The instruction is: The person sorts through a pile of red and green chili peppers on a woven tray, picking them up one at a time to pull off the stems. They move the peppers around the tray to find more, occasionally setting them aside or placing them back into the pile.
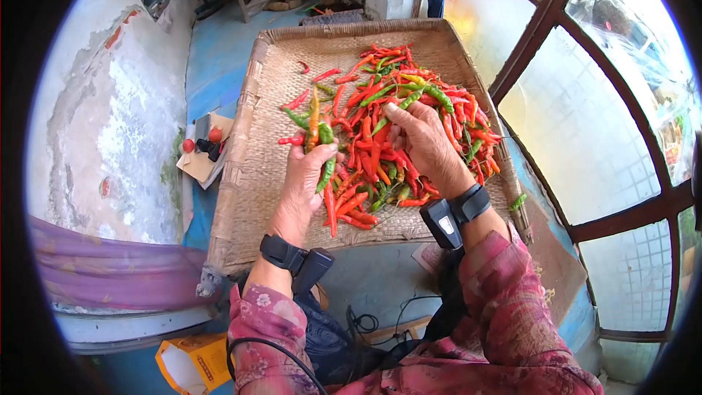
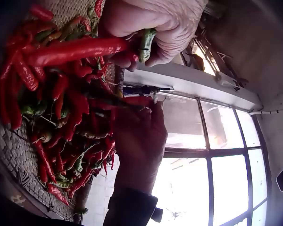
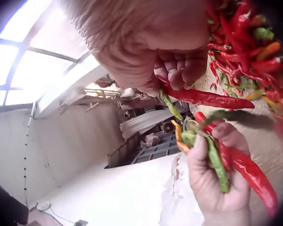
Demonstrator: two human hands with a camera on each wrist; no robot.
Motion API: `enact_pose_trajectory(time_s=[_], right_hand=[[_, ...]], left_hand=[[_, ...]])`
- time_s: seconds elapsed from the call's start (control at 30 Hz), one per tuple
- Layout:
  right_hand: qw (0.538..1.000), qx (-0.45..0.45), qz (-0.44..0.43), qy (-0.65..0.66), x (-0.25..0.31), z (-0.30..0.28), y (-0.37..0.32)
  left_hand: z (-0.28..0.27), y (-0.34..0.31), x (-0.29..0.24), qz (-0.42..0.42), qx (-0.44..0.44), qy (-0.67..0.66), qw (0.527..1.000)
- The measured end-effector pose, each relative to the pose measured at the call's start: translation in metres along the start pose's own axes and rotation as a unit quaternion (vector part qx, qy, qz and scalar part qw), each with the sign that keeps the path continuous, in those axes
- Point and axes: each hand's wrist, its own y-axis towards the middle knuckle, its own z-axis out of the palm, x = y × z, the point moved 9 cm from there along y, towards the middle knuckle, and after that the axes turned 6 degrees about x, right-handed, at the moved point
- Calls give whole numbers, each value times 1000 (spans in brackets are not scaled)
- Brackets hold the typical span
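In the head view my left hand (image 1: 296, 183) grips a small bunch of chili peppers, among them a green one (image 1: 326, 172) and an orange one (image 1: 314, 118). A long red chili (image 3: 254, 181) sticks out of that bunch in the right wrist view. My right hand (image 1: 428, 146) is over the heap of chili peppers (image 1: 373, 150), thumb and fingers drawn together. In the right wrist view it pinches a red chili (image 3: 212, 98), with a slim green chili (image 3: 171, 107) hanging at the thumb tip. Its curled fingers partly hide the stem ends.
A wide woven tray (image 1: 248, 132) with a raised rim bears the heap, mostly on its right side. One green chili (image 1: 518, 202) lies at the right rim. A paned window (image 1: 578, 124) stands to the right, a peeling wall (image 1: 124, 132) to the left. A yellow box (image 1: 194, 362) is below left.
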Motion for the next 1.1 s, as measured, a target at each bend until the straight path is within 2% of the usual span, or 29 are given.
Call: enact_pose_trajectory(time_s=[0.1,0.17,0.23,0.3,0.43,0.5,0.57,0.63,0.7,0.77,0.83,0.9,0.97,1.03,1.1], right_hand=[[1000,-8,2,2,-4,-4,1],[998,45,42,-30,-16,16,-1],[994,100,25,-33,-31,31,2],[983,139,-8,-123,-28,43,0],[981,125,17,-145,-41,38,5],[982,77,9,-175,-41,24,12],[989,41,16,-139,-16,12,12],[998,6,-50,46,-1,-11,20],[950,-37,-60,303,8,-25,24],[949,-60,-40,308,-1,-28,23],[992,13,36,117,-21,-3,14],[994,43,72,-66,-32,23,4],[989,111,27,-95,-40,43,4],[979,84,2,-184,-35,38,7],[990,75,23,-121,-29,34,5]], left_hand=[[-7,0,2,-11,-19,-1,1000],[6,-2,5,-36,24,17,999],[18,-5,12,-34,47,13,998],[25,-4,19,-26,63,-21,997],[19,-1,28,-36,73,-6,997],[20,0,22,-11,58,-19,998],[17,-1,15,15,41,-33,998],[11,-2,9,29,35,-9,999],[11,-5,6,32,26,-13,999],[13,-7,4,36,24,-20,999],[18,-9,1,53,34,-27,998],[23,-9,-2,72,43,-36,996],[25,-7,1,61,30,-23,997],[22,-7,5,58,41,-2,997],[16,-9,10,34,12,12,999]])
